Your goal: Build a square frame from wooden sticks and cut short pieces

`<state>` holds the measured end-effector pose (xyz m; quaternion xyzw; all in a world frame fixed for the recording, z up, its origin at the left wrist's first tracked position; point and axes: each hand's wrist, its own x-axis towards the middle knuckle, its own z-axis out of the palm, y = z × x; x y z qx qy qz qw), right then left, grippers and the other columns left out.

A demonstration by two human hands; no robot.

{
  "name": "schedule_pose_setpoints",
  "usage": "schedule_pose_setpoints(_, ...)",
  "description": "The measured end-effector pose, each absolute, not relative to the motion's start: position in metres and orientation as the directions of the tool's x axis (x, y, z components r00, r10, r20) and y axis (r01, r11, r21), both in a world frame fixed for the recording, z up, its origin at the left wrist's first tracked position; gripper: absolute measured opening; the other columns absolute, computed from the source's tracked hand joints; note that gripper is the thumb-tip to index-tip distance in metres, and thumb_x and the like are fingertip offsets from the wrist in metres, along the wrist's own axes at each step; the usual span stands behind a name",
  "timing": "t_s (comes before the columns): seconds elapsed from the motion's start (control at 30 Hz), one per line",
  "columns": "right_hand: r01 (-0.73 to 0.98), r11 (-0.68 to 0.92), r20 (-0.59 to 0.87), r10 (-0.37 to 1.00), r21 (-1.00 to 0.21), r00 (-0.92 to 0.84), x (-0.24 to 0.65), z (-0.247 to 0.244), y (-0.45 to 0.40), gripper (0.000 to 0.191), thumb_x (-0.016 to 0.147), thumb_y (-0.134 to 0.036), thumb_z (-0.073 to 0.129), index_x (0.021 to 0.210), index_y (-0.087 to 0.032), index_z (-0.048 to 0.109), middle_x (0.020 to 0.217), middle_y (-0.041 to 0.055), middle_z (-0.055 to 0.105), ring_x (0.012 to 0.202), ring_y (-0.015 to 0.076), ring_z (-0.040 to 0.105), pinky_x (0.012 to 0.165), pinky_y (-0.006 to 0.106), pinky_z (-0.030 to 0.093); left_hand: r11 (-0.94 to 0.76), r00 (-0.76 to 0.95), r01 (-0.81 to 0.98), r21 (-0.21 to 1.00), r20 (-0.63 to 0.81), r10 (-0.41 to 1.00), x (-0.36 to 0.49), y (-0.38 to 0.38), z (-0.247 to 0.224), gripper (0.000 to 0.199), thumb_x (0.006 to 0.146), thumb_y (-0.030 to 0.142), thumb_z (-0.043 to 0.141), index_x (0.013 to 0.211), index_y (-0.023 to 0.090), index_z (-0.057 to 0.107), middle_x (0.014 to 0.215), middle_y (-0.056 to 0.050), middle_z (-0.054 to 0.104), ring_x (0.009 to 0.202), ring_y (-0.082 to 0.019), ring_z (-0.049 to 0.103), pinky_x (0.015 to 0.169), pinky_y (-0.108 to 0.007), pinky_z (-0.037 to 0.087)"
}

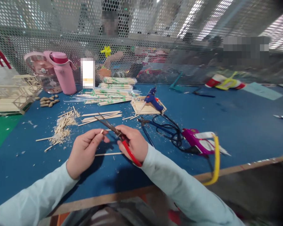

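Red-handled steel scissors [118, 132] sit in the right hand [135, 142], its visible fingers wrapped about the handles, the blades slightly parted and pointing toward eleven o'clock. The left hand [85, 147] pinches a slim pale wooden stick [102, 131] between thumb and forefinger; only the stick's end shows, just beside the blades, and I cannot tell whether steel touches wood. The step in hand looks like trimming this stick. A clean cut would call for a firm pinch clear of the blades, the wood set between them, and a squeeze of the right hand.

With the hands as the dial's centre, another pale stick [108, 154] lies at six o'clock on the blue tabletop [235, 121]. A heap of wood offcuts [62, 127] spreads toward ten, with brown peanuts [44, 102] beyond it and a pink lidded bottle [64, 75] at eleven. Loose wooden sticks [103, 116] lie near twelve, plastic-wrapped stick bundles [113, 94] behind. Toward one, a blue glue gun [153, 99] rests on a slatted wooden panel [149, 110]; a purple-and-white tool [198, 141] lies at three. Perforated metal screen [68, 37] stands along the far edge at twelve, the room blurred behind it.
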<state>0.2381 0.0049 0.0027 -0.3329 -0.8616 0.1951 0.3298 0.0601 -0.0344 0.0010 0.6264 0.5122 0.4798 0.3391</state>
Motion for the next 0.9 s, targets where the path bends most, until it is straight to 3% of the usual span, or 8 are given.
schedule_pose_setpoints(0.13, 0.502, 0.695, 0.433, 0.716, -0.515, -0.547, 0.238, 0.005, 0.006, 0.037, 0.068, -0.028, 0.061, 0.101, -0.017, 0.05, 0.091, 0.0073, 0.057, 0.078, 0.0184, 0.052, 0.071, 0.031, 0.043, -0.227, 0.044, 0.259, 0.939, 0.223, 0.974, 0.057, -0.033, -0.004, 0.022, 0.086, 0.029, 0.045, 0.093, 0.015, 0.06, 0.079, -0.004, 0.07, 0.071, -0.013, 0.062, 0.07, -0.024, 0.047)
schedule_pose_setpoints(0.37, 0.462, 0.75, 0.421, 0.653, -0.474, -0.629, 0.235, 0.0, 0.006, 0.055, 0.063, -0.055, 0.066, 0.1, -0.016, 0.053, 0.088, 0.0089, 0.055, 0.08, 0.0213, 0.051, 0.071, 0.035, 0.044, -0.405, 0.1, 0.4, 0.822, 0.4, 0.911, 0.054, -0.032, -0.008, 0.022, 0.082, 0.014, 0.045, 0.088, 0.017, 0.065, 0.084, -0.003, 0.071, 0.074, -0.013, 0.063, 0.069, -0.021, 0.048)
schedule_pose_setpoints(0.53, 0.427, 0.756, 0.433, 0.642, -0.496, -0.633, 0.235, 0.0, 0.005, 0.062, 0.062, -0.062, 0.063, 0.101, -0.015, 0.054, 0.088, 0.0091, 0.054, 0.079, 0.0213, 0.05, 0.071, 0.036, 0.043, -0.427, 0.045, 0.417, 0.802, 0.451, 0.892, 0.053, -0.032, -0.012, 0.019, 0.079, 0.015, 0.049, 0.085, 0.016, 0.067, 0.08, -0.004, 0.073, 0.071, -0.014, 0.066, 0.066, -0.022, 0.051)
schedule_pose_setpoints(0.9, 0.369, 0.762, 0.437, 0.62, -0.532, -0.652, 0.235, -0.003, 0.005, 0.072, 0.059, -0.068, 0.061, 0.105, -0.014, 0.051, 0.089, 0.0083, 0.051, 0.082, 0.0212, 0.048, 0.076, 0.036, 0.041, -0.378, 0.006, 0.416, 0.827, 0.413, 0.911, 0.056, -0.037, -0.009, 0.019, 0.077, 0.017, 0.051, 0.083, 0.017, 0.07, 0.08, -0.005, 0.073, 0.071, -0.016, 0.067, 0.066, -0.024, 0.053)
